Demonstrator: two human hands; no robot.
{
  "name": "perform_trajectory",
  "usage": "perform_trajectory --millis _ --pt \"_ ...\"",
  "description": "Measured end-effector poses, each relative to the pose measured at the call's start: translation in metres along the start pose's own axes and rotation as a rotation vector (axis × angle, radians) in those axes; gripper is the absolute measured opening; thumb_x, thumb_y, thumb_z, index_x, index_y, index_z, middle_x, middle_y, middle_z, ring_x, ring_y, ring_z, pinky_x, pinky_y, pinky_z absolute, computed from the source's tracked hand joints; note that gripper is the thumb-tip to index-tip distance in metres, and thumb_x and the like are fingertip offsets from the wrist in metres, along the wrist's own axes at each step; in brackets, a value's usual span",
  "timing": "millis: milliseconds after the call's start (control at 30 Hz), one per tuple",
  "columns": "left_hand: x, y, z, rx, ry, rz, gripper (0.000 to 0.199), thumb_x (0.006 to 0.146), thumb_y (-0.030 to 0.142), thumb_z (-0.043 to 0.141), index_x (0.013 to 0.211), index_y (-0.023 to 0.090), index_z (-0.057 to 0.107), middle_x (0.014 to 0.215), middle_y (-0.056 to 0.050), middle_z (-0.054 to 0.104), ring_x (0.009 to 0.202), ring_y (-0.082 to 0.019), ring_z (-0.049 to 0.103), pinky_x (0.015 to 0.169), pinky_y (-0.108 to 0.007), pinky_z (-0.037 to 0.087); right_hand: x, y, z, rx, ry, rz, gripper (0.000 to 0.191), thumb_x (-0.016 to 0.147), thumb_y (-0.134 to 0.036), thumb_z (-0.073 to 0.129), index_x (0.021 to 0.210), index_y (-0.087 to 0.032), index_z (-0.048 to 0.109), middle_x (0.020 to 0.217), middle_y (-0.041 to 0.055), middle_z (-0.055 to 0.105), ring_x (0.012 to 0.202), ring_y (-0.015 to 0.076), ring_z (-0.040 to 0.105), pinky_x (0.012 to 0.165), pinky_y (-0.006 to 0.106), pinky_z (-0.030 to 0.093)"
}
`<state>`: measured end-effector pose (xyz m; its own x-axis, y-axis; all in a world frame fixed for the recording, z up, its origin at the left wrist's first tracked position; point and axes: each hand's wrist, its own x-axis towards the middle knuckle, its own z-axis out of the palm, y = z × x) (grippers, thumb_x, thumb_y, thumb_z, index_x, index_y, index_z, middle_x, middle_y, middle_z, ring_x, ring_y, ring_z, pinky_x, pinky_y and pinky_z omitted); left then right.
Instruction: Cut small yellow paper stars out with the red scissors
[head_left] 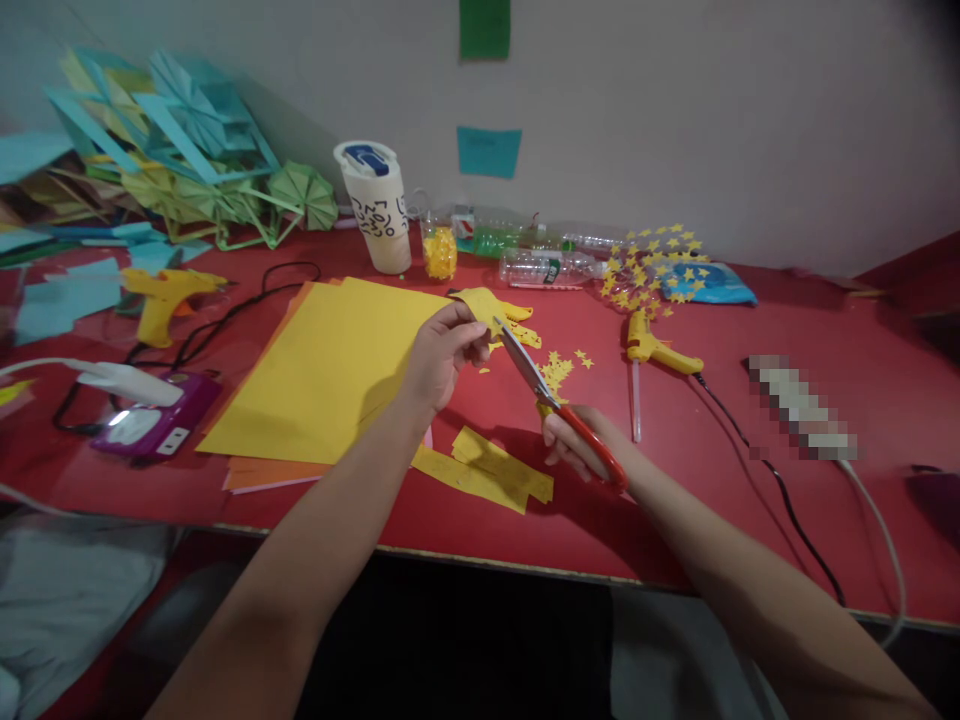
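Observation:
My left hand (444, 352) pinches a small piece of yellow paper (478, 300) between thumb and fingers. In my right hand (574, 440) is a pair of scissors (536, 375) with red handles; the blade tips point up and left, at the edge of the paper piece. Beneath the hands lie yellow paper strips (499, 470) near the table's front. Small cut yellow stars (556, 372) are scattered just beyond the scissors, beside yellow paper scraps (523, 325). To the left of my left hand rests a stack of yellow paper sheets (322, 370), with orange sheets showing under it.
Yellow glue guns lie left (166, 300) and right (660, 350) on the red table (712, 480). A purple power strip (154, 425) sits at left. Along the wall stand a white tumbler (379, 215), a cup of yellow pieces (439, 250), plastic bottles (547, 268) and folded paper shapes (202, 150).

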<state>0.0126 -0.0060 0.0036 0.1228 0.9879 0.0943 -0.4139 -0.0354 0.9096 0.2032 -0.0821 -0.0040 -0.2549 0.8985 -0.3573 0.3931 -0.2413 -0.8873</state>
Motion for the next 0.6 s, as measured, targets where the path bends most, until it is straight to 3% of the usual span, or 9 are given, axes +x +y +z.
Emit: perform_trajectory --millis 267,367,600 --pt "-0.0003 0.0013 0.0001 0.023 0.004 -0.026 0.011 0.065 0.016 0.057 0.062 0.018 0.047 0.047 0.006 0.053 0.042 -0.004 0.047 0.043 -0.018 0.035 -0.0001 -0.0007 -0.0014 -0.022 -0.012 -0.001 0.050 0.068 -0.069 0.057 0.059 -0.020 0.046 0.034 -0.0085 0.040 0.028 0.0076 0.042 0.033 0.021 0.033" --pt "-0.0008 0.0028 0.0010 0.022 0.009 -0.030 0.009 0.065 0.016 0.057 0.062 0.017 0.048 0.047 0.006 0.053 0.041 -0.004 0.047 0.043 -0.017 0.035 -0.0005 -0.0018 -0.0007 -0.014 -0.020 -0.024 0.050 0.068 -0.069 0.056 0.058 -0.021 0.044 0.033 -0.0096 0.034 0.030 0.0090 0.046 0.035 0.021 0.036" --pt "-0.0007 0.0037 0.0013 0.003 0.026 -0.036 0.009 0.063 0.015 0.056 0.062 0.017 0.048 0.046 0.006 0.053 0.040 -0.004 0.047 0.042 -0.017 0.035 -0.0007 -0.0041 0.0000 -0.004 0.005 0.038 0.048 0.065 -0.065 0.061 0.056 -0.022 0.044 0.033 -0.0086 0.034 0.034 0.0118 0.051 0.028 0.019 0.028"
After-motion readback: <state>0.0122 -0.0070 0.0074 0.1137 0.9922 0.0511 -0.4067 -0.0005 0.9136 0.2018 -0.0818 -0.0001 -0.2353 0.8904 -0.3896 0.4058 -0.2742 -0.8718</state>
